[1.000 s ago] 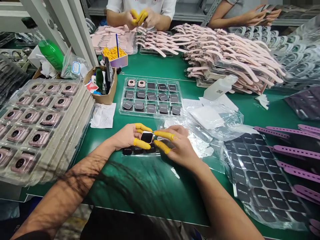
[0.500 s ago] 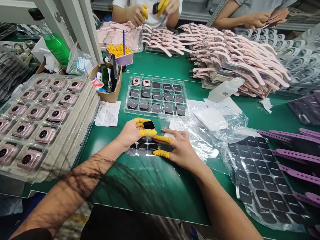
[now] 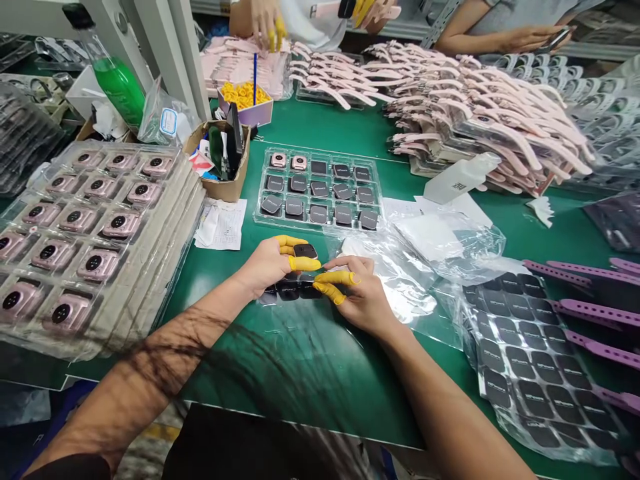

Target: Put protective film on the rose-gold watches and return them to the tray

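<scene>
My left hand [image 3: 273, 263], with yellow finger cots, pinches a small watch body [image 3: 305, 251] with a dark screen just above the green table. My right hand [image 3: 357, 293] rests beside it, its cotted thumb and forefinger pinched on a dark film sticker at the edge of a clear sheet of stickers [image 3: 290, 291] lying under both hands. Behind the hands lies a clear tray [image 3: 319, 190] holding two pink watch bodies and several dark-screened ones.
Stacked trays of pink watch bodies [image 3: 85, 233] fill the left. Sticker sheets [image 3: 530, 373] and purple straps [image 3: 590, 313] lie right. Pink straps [image 3: 475, 113], a white bottle [image 3: 463, 177], a cardboard box [image 3: 220, 160] and a green bottle [image 3: 117, 83] stand behind. Other people's hands [image 3: 267, 23] work at the far edge.
My left hand has kept the watch body and shifted slightly left. My right hand let go of it, dropped to the sticker sheet and pinched its fingers there.
</scene>
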Available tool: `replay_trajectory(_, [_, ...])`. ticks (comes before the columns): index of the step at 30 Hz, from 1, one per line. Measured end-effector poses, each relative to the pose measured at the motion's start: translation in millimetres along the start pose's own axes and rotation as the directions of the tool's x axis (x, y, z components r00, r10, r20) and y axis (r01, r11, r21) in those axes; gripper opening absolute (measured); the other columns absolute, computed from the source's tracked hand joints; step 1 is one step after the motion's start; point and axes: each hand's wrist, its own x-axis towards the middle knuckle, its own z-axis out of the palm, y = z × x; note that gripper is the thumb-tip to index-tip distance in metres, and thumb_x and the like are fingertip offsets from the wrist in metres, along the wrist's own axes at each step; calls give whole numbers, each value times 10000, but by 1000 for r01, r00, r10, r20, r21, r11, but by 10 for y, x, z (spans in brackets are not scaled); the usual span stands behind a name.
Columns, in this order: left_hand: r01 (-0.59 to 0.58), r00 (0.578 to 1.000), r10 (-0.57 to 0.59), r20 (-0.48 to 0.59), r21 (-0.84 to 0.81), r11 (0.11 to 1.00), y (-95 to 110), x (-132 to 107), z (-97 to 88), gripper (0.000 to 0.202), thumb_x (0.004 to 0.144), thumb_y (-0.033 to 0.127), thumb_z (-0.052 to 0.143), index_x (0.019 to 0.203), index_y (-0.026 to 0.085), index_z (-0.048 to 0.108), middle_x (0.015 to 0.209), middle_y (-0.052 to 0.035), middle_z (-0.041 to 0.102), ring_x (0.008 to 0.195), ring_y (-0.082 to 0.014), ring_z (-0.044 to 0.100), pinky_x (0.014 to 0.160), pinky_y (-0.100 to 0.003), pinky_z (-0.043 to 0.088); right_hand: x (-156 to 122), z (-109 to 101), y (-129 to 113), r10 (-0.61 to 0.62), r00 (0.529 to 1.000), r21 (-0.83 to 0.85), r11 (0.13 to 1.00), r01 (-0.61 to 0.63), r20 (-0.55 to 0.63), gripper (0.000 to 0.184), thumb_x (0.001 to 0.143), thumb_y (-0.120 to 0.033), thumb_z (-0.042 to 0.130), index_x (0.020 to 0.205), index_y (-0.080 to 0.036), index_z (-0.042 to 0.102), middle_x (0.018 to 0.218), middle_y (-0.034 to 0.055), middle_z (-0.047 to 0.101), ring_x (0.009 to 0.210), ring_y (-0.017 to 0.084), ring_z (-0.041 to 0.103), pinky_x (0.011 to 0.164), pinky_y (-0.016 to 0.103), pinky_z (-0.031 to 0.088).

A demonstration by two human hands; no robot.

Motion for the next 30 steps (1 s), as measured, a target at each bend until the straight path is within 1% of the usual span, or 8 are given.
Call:
replay_trajectory(2, [-24, 999, 24, -33, 1, 1000, -19, 5, 8, 454, 609, 151, 863, 1015, 103, 666, 978, -84, 704, 733, -103, 611, 678, -259, 493, 1, -84, -11, -28, 1000, 73, 997, 28, 10, 121, 919, -299, 640, 858, -315, 744, 1098, 65, 724, 1143, 280, 601, 941, 518, 394])
replay_trajectory(4, [-80, 994, 81, -70, 15, 997, -56, 1, 26, 464, 613, 152, 861, 1027, 107, 659, 967, -77, 708, 760, -110, 627, 711, -258, 509, -6, -200, -19, -12, 999, 292, 956, 0, 40, 212, 894, -424, 662, 723, -324, 738, 1179, 57, 696, 1209, 306, 562, 950, 543, 408])
replay_trajectory(7, [-162, 983, 176, -58, 193, 968, -134, -34, 67, 567, 574, 133, 869, 1101, 113, 661, 836, -35, 702, 722, -108, 617, 724, -248, 509, -21, -328, -40, 158, 977, 729, 651, -212, 142, 308, 781, -572, 744, 629, -309, 694, 911, 51, 686, 843, 230, 651, 727, 440, 514])
replay_trajectory(10, [-221, 975, 208, 83, 500, 837, -190, -85, 104, 559, 605, 199, 846, 1144, 139, 707, 661, 22, 637, 618, -102, 561, 645, -231, 469, -11, -312, -80, 496, 842, 801, 406, -441, 212, 205, 710, -461, 842, 799, -313, 732, 702, -13, 631, 594, 138, 583, 595, 330, 502])
replay_trajectory(13, [-280, 960, 212, 183, 630, 724, -200, -107, 117, 530, 638, 245, 820, 1155, 170, 734, 641, 36, 623, 596, -103, 552, 630, -226, 463, 20, -217, -118, 697, 690, 746, 349, -567, 198, 308, 631, -404, 899, 847, -247, 746, 757, 3, 687, 691, 132, 627, 677, 287, 526])
replay_trajectory(18, [-280, 960, 198, 199, 657, 700, -181, -85, 115, 549, 634, 240, 813, 1172, 171, 725, 660, 34, 640, 607, -108, 585, 624, -215, 474, 38, -97, -155, 740, 597, 731, 218, -647, 308, 370, 548, -400, 935, 785, -199, 733, 729, 13, 705, 676, 135, 631, 636, 255, 526])
replay_trajectory(23, [-247, 969, 179, 170, 682, 688, -177, -90, 147, 537, 626, 248, 813, 1150, 167, 722, 653, 33, 654, 607, -122, 616, 621, -225, 492, 31, -24, -193, 781, 560, 760, 178, -625, 277, 407, 501, -381, 955, 787, -198, 730, 745, 4, 708, 672, 128, 632, 637, 243, 534])
replay_trajectory(30, [-251, 968, 180, 175, 692, 677, -179, -87, 158, 528, 623, 242, 811, 1139, 173, 720, 638, 45, 644, 598, -123, 627, 607, -222, 498, 18, -17, -178, 778, 564, 754, 188, -629, 276, 408, 509, -405, 951, 780, -203, 722, 709, -2, 698, 669, 134, 632, 642, 249, 535])
